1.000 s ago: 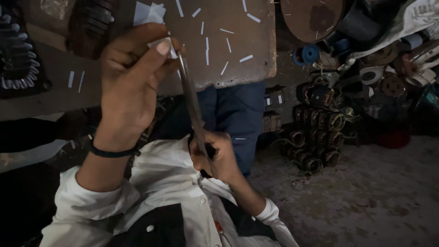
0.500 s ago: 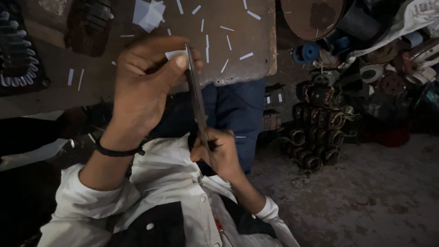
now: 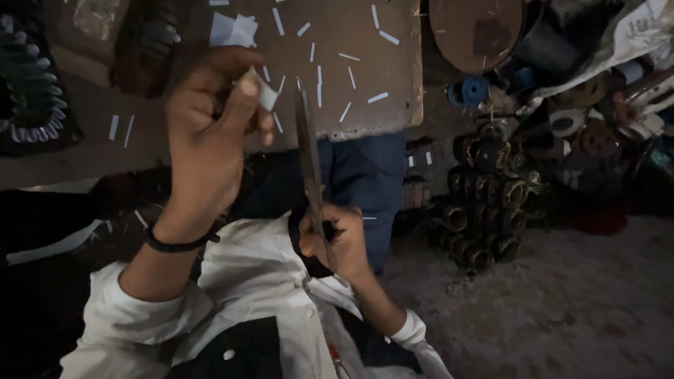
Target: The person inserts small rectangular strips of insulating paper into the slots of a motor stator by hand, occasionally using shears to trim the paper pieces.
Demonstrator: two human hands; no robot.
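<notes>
Your left hand point(image 3: 210, 133) was raised over the near edge of the board point(image 3: 393, 105), fingers curled tight and pinching a small white piece of paper point(image 3: 265, 92) between thumb and forefinger, so only a corner of the paper showed past the thumb. Your right hand point(image 3: 335, 238) sat lower and nearer to you, closed through the handles of a long pair of scissors point(image 3: 309, 161); the blades pointed away from you and up toward the board, their tip just to the right of the paper. From this angle the blades looked closed or nearly so, though the dim light made that hard to judge. A dark band point(image 3: 179, 243) circled your left wrist, and both arms wore white sleeves point(image 3: 253, 281). On the board lay many thin white paper strips point(image 3: 379, 97), scattered at all angles, with a larger white scrap point(image 3: 232, 28) at the far left of them. Below the board, between your hands and the floor, you could see a leg in blue trousers point(image 3: 368, 182). To the right, a stack of dark round metal parts point(image 3: 484, 210) stood on the grey floor point(image 3: 562, 309), with a round brown disc point(image 3: 477, 31) and a small blue spool point(image 3: 476, 90) farther off.
</notes>
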